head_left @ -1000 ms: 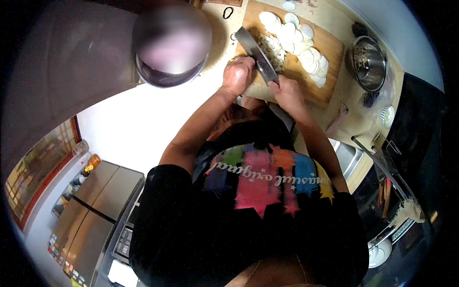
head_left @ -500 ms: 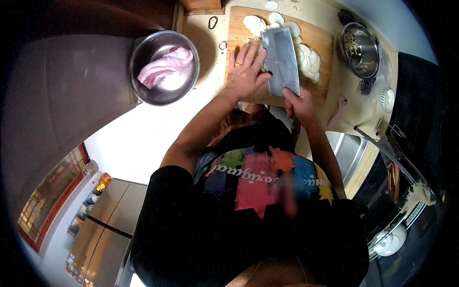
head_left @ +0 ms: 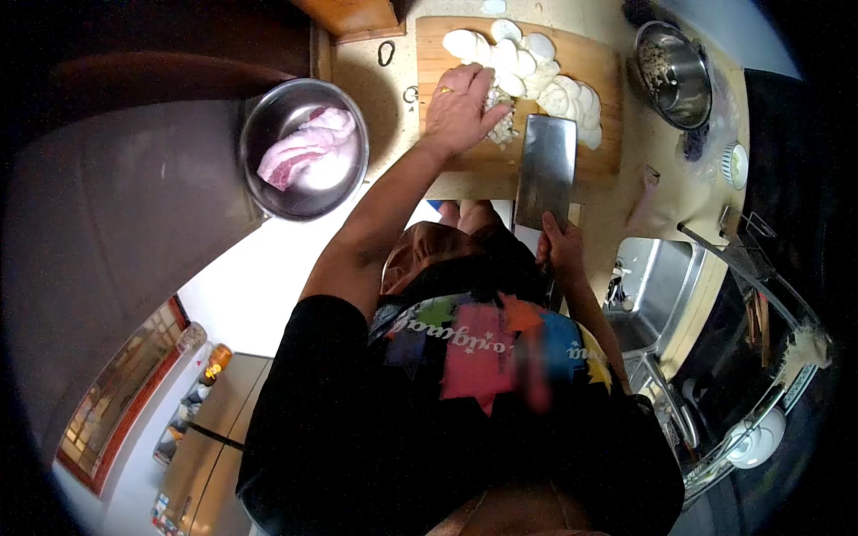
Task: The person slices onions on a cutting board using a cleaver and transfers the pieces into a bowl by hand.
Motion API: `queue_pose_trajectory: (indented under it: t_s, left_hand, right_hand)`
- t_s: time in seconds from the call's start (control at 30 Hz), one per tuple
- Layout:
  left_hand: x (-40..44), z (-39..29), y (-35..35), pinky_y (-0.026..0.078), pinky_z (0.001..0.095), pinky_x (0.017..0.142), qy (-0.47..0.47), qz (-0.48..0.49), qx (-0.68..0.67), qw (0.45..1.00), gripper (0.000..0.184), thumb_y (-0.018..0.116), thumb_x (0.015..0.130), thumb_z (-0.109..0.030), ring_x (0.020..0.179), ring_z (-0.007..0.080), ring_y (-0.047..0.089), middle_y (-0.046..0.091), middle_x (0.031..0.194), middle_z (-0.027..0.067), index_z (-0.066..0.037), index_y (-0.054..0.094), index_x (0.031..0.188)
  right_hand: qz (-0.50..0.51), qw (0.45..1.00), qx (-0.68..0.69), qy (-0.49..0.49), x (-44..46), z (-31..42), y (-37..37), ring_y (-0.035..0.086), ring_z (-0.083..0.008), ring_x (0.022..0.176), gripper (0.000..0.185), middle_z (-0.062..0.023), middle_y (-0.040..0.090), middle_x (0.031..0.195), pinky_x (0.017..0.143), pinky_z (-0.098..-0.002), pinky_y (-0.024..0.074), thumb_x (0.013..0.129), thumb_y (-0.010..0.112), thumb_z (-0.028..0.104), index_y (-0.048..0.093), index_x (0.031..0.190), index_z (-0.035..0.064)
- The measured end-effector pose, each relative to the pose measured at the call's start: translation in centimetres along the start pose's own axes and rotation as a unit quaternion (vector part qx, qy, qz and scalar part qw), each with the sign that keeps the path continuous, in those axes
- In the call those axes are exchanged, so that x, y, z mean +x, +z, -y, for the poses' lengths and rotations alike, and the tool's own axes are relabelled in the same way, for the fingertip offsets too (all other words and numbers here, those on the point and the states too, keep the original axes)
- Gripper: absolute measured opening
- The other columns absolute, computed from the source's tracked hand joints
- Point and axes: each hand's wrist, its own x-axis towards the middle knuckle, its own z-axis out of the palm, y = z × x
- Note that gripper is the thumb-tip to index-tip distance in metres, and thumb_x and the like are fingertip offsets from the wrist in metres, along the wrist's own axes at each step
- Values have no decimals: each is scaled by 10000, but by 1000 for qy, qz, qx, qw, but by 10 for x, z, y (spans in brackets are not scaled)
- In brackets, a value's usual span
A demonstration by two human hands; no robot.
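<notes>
Right hand (head_left: pixel 563 247) clasping cleaver (head_left: pixel 547 165); left hand (head_left: pixel 458 116), thumb splayed, beside chopped pieces (head_left: pixel 503 130)

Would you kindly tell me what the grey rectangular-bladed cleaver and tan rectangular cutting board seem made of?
Grey rectangular-bladed cleaver: blade apparently steel, semi-glossy, given its pale reflections; the handle's material is unclear. Tan rectangular cutting board: probably wood, dull-finished, judging by its warm colour and faint streaks.
</notes>
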Motion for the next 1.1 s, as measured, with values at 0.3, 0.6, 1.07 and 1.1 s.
queue_pose_trajectory:
  t_s: [0.3,0.6,1.07,1.1]
  left_hand:
    - [-2,-3,12,330,434,1036,7,1,-1,1000,616,563,881,-501,1223,334,421,476,1300,150,-69,485,1313]
    - [-10,-11,6,384,471,983,-53,-38,-74,995,529,624,865,-353,1179,380,454,503,1246,193,-46,504,1278]
    - [-17,-53,-15,372,478,969,-123,-122,-116,978,529,596,887,-352,1153,388,433,462,1236,210,-38,489,1299]
    - [-14,-59,-16,385,477,957,-112,-121,-104,981,527,606,883,-343,1168,385,419,454,1244,201,-44,486,1300]
  right_hand:
    - [47,984,169,9,30,14,65,462,-161,394,434,-26,460,508,414,-345,409,945,593,373,484,630,95]
    - [105,967,224,59,48,22,120,441,-157,390,342,-24,452,526,379,-333,367,925,639,325,505,715,90]
    - [151,986,62,13,26,54,74,434,-147,354,345,-26,450,502,356,-310,376,939,605,283,496,684,77]
    - [161,985,63,9,23,59,70,437,-145,354,362,-29,456,503,355,-307,378,940,601,290,496,667,77]
